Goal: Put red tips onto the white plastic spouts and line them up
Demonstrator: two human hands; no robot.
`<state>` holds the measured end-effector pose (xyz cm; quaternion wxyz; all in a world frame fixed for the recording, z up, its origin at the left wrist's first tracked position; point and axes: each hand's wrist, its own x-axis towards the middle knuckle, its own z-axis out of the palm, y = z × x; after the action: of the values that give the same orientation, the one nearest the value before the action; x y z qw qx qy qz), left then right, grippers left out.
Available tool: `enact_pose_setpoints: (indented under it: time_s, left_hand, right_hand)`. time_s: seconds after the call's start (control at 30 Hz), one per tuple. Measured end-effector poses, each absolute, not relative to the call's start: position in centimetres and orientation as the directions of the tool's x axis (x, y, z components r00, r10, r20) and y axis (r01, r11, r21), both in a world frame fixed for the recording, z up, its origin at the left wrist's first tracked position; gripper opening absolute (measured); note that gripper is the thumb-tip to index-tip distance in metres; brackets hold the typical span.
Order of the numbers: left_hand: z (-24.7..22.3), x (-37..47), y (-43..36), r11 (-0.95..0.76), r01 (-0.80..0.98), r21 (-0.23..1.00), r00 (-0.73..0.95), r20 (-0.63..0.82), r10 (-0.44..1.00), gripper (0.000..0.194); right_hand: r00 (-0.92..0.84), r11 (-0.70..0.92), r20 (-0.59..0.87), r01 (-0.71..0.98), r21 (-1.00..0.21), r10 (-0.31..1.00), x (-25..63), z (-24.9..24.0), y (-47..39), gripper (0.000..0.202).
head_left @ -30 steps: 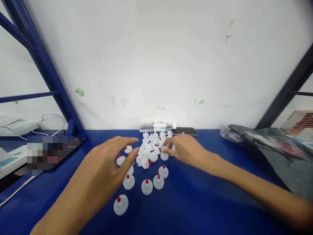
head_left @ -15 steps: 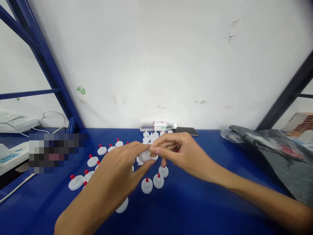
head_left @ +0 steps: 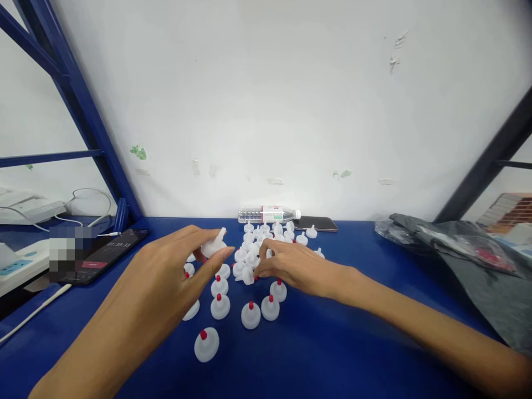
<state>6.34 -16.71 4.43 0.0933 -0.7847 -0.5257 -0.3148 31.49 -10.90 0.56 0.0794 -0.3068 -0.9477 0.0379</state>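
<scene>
Gripped a bare white nozzle cap (head_left: pixel 213 246) in the left hand (head_left: pixel 166 277), between thumb and fingers, held above the blue table (head_left: pixel 332 354) with nozzle tipped up and slightly right. Had the right hand (head_left: pixel 301 269) down at the near edge of the pile of bare white nozzle caps (head_left: pixel 251 255), fingers bent, fingertips right beside a small red tip (head_left: pixel 256 277). Could not tell if closed on it.

Saw red-tipped caps (head_left: pixel 250 316) standing nozzle-up in front of the pile, more under and around the left hand, partly blocked by it. Lost part of the pile behind the right hand too. Spotted a few stray bare caps (head_left: pixel 311 232) right of the pile, near a dark phone (head_left: pixel 320 224) lying flat by the wall (head_left: pixel 266 111).

Found a clear labelled bottle (head_left: pixel 272 214) on its side just behind the pile, white lid on; couldn't make out contents. Saw a clear bag (head_left: pixel 492 256) with red pieces inside, on dark grey plastic (head_left: pixel 474 288), far right.

Had a lit phone (head_left: pixel 114 252) at left, partly pixelated, near a white power strip (head_left: pixel 20 266) and a white cable (head_left: pixel 37 317).
</scene>
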Motion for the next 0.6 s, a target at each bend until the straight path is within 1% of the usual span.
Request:
enact_pose_setpoints:
  time_s: [0.2, 0.33, 0.43, 0.47, 0.5, 0.57, 0.6]
  left_hand:
    - [3.8, 6.3, -16.4, -0.420, 0.885, 0.201, 0.248, 0.561, 0.790, 0.047]
    - [3.7, 6.3, -16.4, -0.417, 0.884, 0.210, 0.259, 0.522, 0.813, 0.047]
    - [3.8, 6.5, -16.5, -0.416, 0.879, 0.234, 0.263, 0.491, 0.831, 0.048]
    - [3.8, 6.7, -16.4, -0.414, 0.878, 0.240, 0.261, 0.484, 0.835, 0.047]
    - [3.8, 6.8, -16.4, -0.411, 0.879, 0.243, 0.261, 0.477, 0.839, 0.046]
    - [3.7, 7.2, -16.4, -0.410, 0.880, 0.238, 0.270, 0.460, 0.846, 0.044]
    - [3.6, 7.3, -16.3, -0.408, 0.883, 0.233, 0.274, 0.451, 0.850, 0.044]
  right_hand:
    - [-0.807, 0.820, 0.142, 0.566, -0.084, 0.572, 31.1, -0.8, -9.8, 0.025]
    - [-0.802, 0.820, 0.170, 0.560, -0.119, 0.573, 31.1, -1.7, -9.5, 0.018]
    - [-0.792, 0.815, 0.196, 0.552, -0.175, 0.578, 31.2, -1.0, -9.5, 0.014]
    - [-0.782, 0.808, 0.212, 0.550, -0.208, 0.587, 31.4, -0.5, -9.6, 0.014]
    - [-0.764, 0.795, 0.234, 0.543, -0.270, 0.601, 31.5, 0.0, -9.7, 0.014]
    - [-0.702, 0.741, 0.298, 0.485, -0.465, 0.647, 31.7, 1.2, -10.1, 0.013]
    - [-0.659, 0.699, 0.334, 0.424, -0.575, 0.674, 31.7, 1.8, -10.4, 0.013]
